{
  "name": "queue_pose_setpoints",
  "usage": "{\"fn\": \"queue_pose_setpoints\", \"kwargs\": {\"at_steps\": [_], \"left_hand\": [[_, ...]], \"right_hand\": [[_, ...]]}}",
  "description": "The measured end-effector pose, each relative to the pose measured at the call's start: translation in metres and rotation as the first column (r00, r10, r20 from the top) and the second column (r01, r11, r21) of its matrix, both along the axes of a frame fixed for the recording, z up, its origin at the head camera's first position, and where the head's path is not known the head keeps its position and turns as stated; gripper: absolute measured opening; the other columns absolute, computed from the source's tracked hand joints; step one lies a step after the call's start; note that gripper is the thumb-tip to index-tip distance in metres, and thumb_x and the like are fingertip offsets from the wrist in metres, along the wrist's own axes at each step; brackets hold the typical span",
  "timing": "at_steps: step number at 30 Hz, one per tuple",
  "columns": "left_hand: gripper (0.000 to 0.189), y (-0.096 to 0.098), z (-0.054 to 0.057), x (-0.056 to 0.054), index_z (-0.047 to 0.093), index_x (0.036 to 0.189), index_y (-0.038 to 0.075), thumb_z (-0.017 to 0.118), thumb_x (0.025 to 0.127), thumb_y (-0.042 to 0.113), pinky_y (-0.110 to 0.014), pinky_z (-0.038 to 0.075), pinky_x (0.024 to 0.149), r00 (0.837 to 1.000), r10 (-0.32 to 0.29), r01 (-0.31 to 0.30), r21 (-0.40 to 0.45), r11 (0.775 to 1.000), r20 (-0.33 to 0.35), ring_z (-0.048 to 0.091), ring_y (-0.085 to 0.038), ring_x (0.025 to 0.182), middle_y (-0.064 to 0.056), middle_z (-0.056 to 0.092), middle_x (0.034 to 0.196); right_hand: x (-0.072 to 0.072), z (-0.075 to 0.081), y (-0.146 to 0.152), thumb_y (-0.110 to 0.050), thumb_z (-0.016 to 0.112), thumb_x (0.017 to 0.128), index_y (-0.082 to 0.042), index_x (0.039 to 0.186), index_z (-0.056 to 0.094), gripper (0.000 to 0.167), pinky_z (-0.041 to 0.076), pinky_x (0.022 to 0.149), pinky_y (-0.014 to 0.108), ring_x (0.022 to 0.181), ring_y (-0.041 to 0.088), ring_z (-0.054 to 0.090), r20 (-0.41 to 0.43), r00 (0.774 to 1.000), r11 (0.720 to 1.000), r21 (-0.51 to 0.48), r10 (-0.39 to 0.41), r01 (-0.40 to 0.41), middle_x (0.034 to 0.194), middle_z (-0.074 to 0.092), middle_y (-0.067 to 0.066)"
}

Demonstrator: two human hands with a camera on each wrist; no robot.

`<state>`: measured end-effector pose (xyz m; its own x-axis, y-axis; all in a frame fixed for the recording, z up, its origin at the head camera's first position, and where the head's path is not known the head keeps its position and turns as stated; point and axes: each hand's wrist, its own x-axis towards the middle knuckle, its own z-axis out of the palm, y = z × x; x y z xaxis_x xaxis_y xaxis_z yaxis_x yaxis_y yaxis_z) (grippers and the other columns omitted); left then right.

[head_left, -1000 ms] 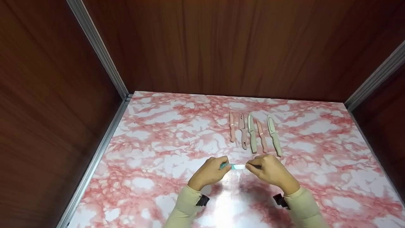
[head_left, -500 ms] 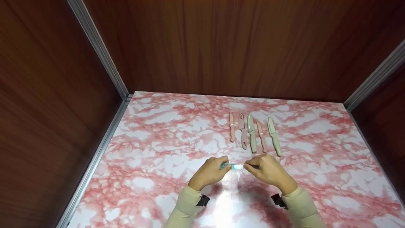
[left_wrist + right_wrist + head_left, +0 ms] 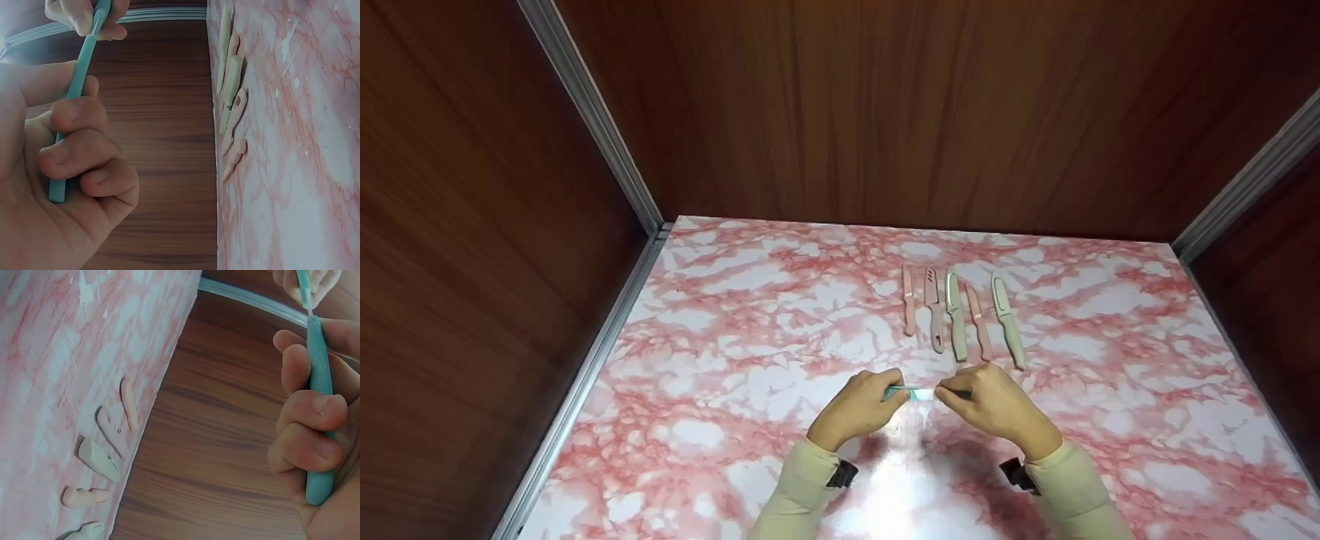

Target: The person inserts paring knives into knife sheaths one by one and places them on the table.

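Note:
My left hand point(image 3: 859, 406) curls its fingers around a flat teal knife sheath point(image 3: 82, 62), seen edge-on in the left wrist view. Opposite it, my right hand point(image 3: 996, 403) grips the rounded teal handle point(image 3: 320, 365) of a knife. Between the hands a short stretch of pale blade point(image 3: 925, 394) shows, the rest of it inside the sheath. Knife and sheath lie in one line, level from left to right above the table. The handle is mostly covered by my right fingers in the head view.
Beyond my hands, several knives lie side by side on the pink marbled table point(image 3: 720, 360): a pink knife point(image 3: 909, 311) at the left, a pale green knife point(image 3: 1009, 326) at the right. Brown wood-look panels point(image 3: 885, 112) and metal rails point(image 3: 592, 112) enclose the back and sides.
My right hand has shifted slightly left toward my left hand, and less of the blade shows between them. The left hand stays almost still, and the knives on the table have not moved.

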<state>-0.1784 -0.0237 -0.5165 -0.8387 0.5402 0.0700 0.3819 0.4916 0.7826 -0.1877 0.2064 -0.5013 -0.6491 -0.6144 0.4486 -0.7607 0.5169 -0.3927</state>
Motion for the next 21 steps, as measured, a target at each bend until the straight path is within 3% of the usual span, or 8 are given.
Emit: {"fn": "queue_pose_setpoints", "kwargs": {"at_steps": [21], "left_hand": [[0.022, 0.0033, 0.0050, 0.0010, 0.050, 0.081, 0.015, 0.051, 0.098, 0.027, -0.019, 0.030, 0.046, 1.000, 0.012, -0.012, -0.007, 1.000, -0.005, 0.031, -0.004, 0.046, 0.009, 0.035, 0.059]], "right_hand": [[0.0002, 0.0022, -0.0044, -0.010, 0.067, 0.086, -0.020, 0.060, 0.056, 0.030, 0.030, 0.045, 0.017, 0.050, -0.002, 0.027, -0.005, 1.000, 1.000, -0.001, 0.014, -0.014, 0.055, 0.030, -0.015]]}}
